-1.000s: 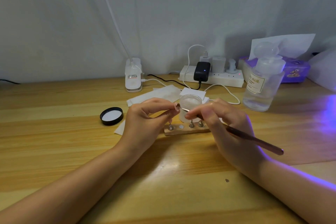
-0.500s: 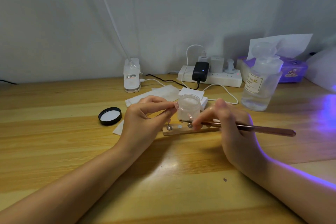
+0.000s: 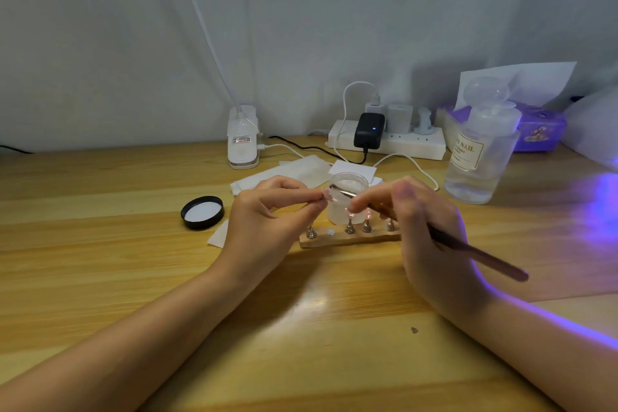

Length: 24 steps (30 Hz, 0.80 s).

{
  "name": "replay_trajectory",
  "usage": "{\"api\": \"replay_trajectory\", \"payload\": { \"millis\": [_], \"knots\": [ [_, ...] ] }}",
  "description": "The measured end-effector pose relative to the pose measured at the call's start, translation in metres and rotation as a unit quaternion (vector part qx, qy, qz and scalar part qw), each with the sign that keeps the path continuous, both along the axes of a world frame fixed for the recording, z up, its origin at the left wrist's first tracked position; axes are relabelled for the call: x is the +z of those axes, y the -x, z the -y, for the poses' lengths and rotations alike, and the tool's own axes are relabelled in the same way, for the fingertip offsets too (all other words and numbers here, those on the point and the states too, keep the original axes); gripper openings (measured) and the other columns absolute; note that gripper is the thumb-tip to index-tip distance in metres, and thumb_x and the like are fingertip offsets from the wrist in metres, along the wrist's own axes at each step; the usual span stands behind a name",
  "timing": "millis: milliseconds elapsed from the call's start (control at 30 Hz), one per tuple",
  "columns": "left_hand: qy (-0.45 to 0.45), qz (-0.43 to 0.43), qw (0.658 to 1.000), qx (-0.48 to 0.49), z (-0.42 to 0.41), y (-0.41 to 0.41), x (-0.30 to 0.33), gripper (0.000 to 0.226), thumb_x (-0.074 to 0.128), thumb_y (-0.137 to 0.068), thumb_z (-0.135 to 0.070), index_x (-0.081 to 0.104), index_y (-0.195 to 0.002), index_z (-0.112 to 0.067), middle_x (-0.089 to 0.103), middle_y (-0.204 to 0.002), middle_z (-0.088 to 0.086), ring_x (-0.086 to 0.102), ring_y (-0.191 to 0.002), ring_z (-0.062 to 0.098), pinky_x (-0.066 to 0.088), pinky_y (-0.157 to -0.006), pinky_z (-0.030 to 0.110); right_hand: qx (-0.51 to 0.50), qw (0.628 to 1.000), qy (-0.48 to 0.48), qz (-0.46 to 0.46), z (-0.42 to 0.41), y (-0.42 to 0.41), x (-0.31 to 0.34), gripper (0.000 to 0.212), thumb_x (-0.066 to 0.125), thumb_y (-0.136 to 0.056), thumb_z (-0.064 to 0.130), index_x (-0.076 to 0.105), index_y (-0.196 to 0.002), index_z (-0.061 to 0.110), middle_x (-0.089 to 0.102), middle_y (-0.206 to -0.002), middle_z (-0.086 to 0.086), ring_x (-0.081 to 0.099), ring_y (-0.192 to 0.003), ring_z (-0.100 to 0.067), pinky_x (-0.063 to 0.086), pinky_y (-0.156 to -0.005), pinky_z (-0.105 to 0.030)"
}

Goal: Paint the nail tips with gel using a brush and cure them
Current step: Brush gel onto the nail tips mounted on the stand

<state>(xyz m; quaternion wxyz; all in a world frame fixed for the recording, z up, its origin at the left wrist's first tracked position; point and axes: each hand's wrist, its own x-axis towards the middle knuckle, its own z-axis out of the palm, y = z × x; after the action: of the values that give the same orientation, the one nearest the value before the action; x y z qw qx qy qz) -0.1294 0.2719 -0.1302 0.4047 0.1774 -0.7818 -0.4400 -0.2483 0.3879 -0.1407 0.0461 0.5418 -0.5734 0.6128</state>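
My left hand [image 3: 267, 217] pinches a small pinkish nail tip [image 3: 326, 195] between thumb and forefinger, held up above the table. My right hand [image 3: 424, 227] grips a slim brown brush [image 3: 481, 256] like a pen, its bristle end touching the nail tip. Just behind them stands an open clear gel jar [image 3: 346, 207] with pale gel. Below it a wooden holder strip [image 3: 347, 239] carries several small metal stands. The jar's black lid [image 3: 202, 212] lies face up to the left.
White paper wipes [image 3: 287, 174] lie behind the hands. A lamp base [image 3: 242, 140], a power strip [image 3: 388, 140] with chargers, a clear liquid bottle [image 3: 478, 154] and a purple tissue box [image 3: 538, 127] line the back. Violet light [image 3: 602, 197] falls from the right.
The brush was lowered toward the holder half a second ago; its tip is now raised back onto the nail tip, with the handle tilting down to the right. My left hand barely moved.
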Motion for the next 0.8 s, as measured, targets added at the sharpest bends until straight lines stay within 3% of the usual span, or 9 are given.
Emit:
{"api": "replay_trajectory", "payload": {
  "millis": [133, 267, 433, 600, 733, 800],
  "knots": [
    [0.004, -0.003, 1.0, -0.002, -0.0001, -0.0005, -0.0004, 0.021, 0.071, -0.073, -0.007, 0.071, -0.092, -0.016, 0.064, -0.081, 0.0, 0.059, -0.079, 0.01, 0.05, -0.066, 0.023, 0.004, 0.999, -0.036, -0.027, 0.002, 0.0004, -0.0014, 0.043, 0.028, -0.092, 0.035, 0.067, -0.077, 0.023, 0.064, -0.074, 0.01, 0.061, -0.079, -0.016, 0.045, -0.076, -0.048],
    [0.0, -0.005, 1.0, -0.004, 0.0002, -0.0006, 0.0002, 0.019, 0.071, -0.073, -0.008, 0.072, -0.091, -0.016, 0.065, -0.081, 0.001, 0.059, -0.079, 0.008, 0.049, -0.066, 0.019, 0.032, 0.998, -0.003, 0.063, -0.0019, 0.0031, -0.0023, 0.052, 0.026, -0.092, 0.037, 0.066, -0.068, 0.015, 0.066, -0.066, -0.003, 0.062, -0.071, -0.014, 0.046, -0.072, -0.03],
    [0.002, -0.013, 1.0, -0.011, -0.0004, -0.0002, 0.0005, 0.02, 0.071, -0.073, -0.005, 0.071, -0.091, -0.014, 0.064, -0.08, 0.001, 0.059, -0.075, 0.005, 0.047, -0.06, 0.013, 0.017, 0.999, -0.028, -0.022, 0.0022, 0.001, -0.0011, 0.038, 0.029, -0.092, 0.034, 0.065, -0.083, 0.028, 0.065, -0.079, 0.011, 0.061, -0.082, -0.019, 0.047, -0.074, -0.048],
    [0.002, -0.017, 1.0, -0.011, 0.0004, -0.0003, -0.0003, 0.017, 0.072, -0.073, -0.007, 0.072, -0.089, -0.014, 0.065, -0.079, 0.0, 0.059, -0.075, 0.004, 0.046, -0.061, 0.012, 0.043, 0.996, -0.006, 0.079, -0.0006, 0.0037, -0.0036, 0.052, 0.027, -0.091, 0.038, 0.066, -0.068, 0.012, 0.065, -0.067, -0.007, 0.062, -0.069, -0.014, 0.048, -0.071, -0.023],
    [-0.003, -0.015, 1.0, -0.008, 0.0002, -0.0002, -0.0005, 0.017, 0.072, -0.073, -0.006, 0.072, -0.087, -0.016, 0.065, -0.078, -0.002, 0.059, -0.074, 0.003, 0.047, -0.062, 0.014, 0.017, 1.0, -0.021, 0.003, 0.0009, 0.0011, -0.0014, 0.04, 0.029, -0.092, 0.034, 0.066, -0.08, 0.024, 0.066, -0.078, 0.006, 0.062, -0.081, -0.018, 0.048, -0.074, -0.044],
    [-0.01, -0.014, 1.0, -0.006, 0.0003, -0.0002, -0.0006, 0.018, 0.072, -0.073, -0.006, 0.072, -0.086, -0.018, 0.064, -0.078, -0.003, 0.059, -0.075, 0.004, 0.048, -0.062, 0.016, 0.01, 0.999, -0.028, -0.029, 0.0018, -0.0003, -0.0004, 0.037, 0.031, -0.092, 0.034, 0.065, -0.082, 0.028, 0.065, -0.078, 0.012, 0.061, -0.08, -0.019, 0.046, -0.073, -0.049]
  ]
}}
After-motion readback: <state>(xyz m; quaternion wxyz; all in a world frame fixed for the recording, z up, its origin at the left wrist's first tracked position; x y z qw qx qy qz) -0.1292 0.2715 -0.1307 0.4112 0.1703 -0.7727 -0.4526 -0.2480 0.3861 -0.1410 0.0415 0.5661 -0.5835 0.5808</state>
